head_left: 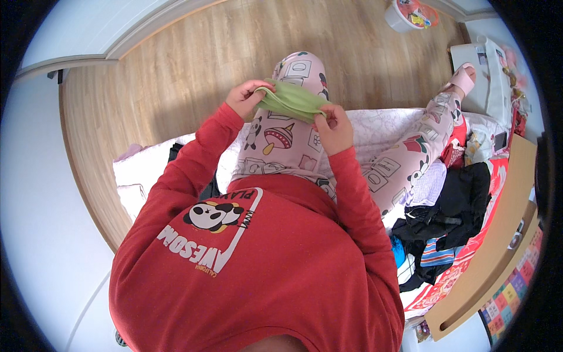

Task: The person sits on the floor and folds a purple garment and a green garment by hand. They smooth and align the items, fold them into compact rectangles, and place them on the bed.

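Note:
A green piece of folded cloth (291, 101) is stretched between my two hands, just over my thigh in pink printed trousers. My left hand (248, 98) pinches its left end between thumb and fingers. Its right end is gripped by my right hand (334, 128), with the thumb near the edge. The cloth looks soft and layered; its exact kind does not show. Both of my arms are in red sleeves.
To my right on the bed lies a pile of dark clothes (448, 205), with a striped cloth (437, 252) among them. Beyond it runs a tan wooden board (487, 252). A white bin (402, 17) stands on the wooden floor (205, 58) ahead. A white cabinet (489, 82) is at the far right.

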### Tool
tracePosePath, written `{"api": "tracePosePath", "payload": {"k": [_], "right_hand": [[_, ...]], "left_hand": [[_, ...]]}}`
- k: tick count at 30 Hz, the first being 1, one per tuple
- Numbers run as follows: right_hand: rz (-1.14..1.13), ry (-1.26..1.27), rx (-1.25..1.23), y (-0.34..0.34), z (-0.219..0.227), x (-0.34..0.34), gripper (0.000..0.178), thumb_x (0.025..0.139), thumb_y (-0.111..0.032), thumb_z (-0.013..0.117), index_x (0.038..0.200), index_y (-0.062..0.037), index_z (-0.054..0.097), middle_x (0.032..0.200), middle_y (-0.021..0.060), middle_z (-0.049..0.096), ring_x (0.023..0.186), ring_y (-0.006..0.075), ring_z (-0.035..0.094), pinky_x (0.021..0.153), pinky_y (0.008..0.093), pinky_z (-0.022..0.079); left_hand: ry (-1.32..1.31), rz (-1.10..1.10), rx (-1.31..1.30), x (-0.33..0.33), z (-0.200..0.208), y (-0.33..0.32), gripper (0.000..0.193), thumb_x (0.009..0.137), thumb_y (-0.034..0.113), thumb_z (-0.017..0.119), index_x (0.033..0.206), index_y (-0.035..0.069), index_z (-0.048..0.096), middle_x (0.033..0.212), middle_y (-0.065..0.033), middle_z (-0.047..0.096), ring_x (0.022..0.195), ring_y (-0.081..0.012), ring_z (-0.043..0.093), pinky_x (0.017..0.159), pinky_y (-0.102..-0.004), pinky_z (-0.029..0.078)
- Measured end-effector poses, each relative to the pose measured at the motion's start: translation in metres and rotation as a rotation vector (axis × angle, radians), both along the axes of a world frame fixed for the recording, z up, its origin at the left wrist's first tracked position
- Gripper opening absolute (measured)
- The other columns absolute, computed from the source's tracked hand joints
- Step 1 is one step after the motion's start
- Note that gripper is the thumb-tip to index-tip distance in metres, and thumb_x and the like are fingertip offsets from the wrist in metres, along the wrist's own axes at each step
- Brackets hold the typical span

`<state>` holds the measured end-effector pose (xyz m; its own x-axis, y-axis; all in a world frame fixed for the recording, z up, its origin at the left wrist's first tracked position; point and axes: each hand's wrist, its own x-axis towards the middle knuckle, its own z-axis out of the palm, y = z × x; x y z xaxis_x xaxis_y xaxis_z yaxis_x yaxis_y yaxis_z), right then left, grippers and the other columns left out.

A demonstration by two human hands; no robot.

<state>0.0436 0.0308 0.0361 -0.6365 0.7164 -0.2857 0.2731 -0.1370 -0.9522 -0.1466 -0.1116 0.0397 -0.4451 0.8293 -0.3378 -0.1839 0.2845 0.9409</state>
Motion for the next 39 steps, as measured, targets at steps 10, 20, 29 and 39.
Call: {"api": "tracePosePath", "payload": {"k": [10,20,29,39], "right_hand": [[-0.019,-0.102,0.077,-0.002,0.006,0.012,0.013,0.07,-0.007,0.065,0.079,-0.0012,0.057,0.068,0.0048,0.057,0.058,0.0108,0.054,0.053,0.0244,0.044],[-0.111,0.006,-0.304,0.0,0.013,0.012,0.01,0.072,0.001,0.06,0.08,0.0012,0.055,0.066,0.005,0.058,0.055,0.0116,0.058,0.05,0.0223,0.045],[-0.056,0.021,-0.134,-0.001,0.0,0.01,0.012,0.069,0.003,0.058,0.08,0.0003,0.055,0.066,0.0051,0.058,0.054,0.0113,0.056,0.05,0.0238,0.045],[-0.096,0.025,-0.259,0.001,0.013,0.012,0.01,0.075,0.003,0.058,0.084,0.0035,0.055,0.071,0.0075,0.058,0.062,0.0145,0.059,0.057,0.0239,0.05]], "left_hand": [[0.356,0.409,0.063,0.026,-0.035,-0.016,0.031,0.071,-0.008,0.06,0.1,0.001,0.053,0.09,-0.0058,0.059,0.085,-0.012,0.056,0.076,-0.024,0.046],[0.517,0.145,-0.109,0.025,0.03,-0.015,0.03,0.064,0.005,0.072,0.091,0.004,0.058,0.087,-0.006,0.057,0.078,-0.013,0.055,0.064,-0.0258,0.046],[1.126,-0.074,0.084,0.024,0.048,0.005,0.026,0.059,0.013,0.074,0.081,0.006,0.06,0.08,-0.0088,0.054,0.079,-0.0252,0.052,0.07,-0.0321,0.042],[0.828,-0.046,-0.043,0.017,0.032,0.0,0.017,0.065,-0.001,0.06,0.081,0.003,0.059,0.077,-0.009,0.057,0.068,-0.0194,0.055,0.062,-0.0273,0.046]]}}
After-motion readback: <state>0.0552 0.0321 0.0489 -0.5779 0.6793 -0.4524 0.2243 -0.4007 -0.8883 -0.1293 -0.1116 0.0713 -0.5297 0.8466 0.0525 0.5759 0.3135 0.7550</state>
